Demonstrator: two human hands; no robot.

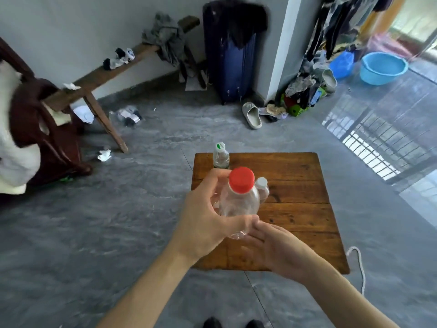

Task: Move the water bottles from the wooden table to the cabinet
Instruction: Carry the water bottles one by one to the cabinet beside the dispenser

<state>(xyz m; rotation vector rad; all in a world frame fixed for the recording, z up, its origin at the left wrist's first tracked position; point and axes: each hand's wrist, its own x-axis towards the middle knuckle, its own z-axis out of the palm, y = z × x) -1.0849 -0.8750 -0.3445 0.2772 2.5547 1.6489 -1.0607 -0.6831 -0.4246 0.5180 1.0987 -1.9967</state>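
Left hand [203, 216] wrapped around the red-capped bottle [240, 197] above the desk [295, 181], right hand [279, 249] open beneath its base; two bottles [221, 156] remain standing, and the thin, clear plastic could slip or topple the near one.

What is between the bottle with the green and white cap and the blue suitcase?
In the head view, only bare grey floor lies between the clear bottle with the green-and-white cap and the tall dark blue suitcase.
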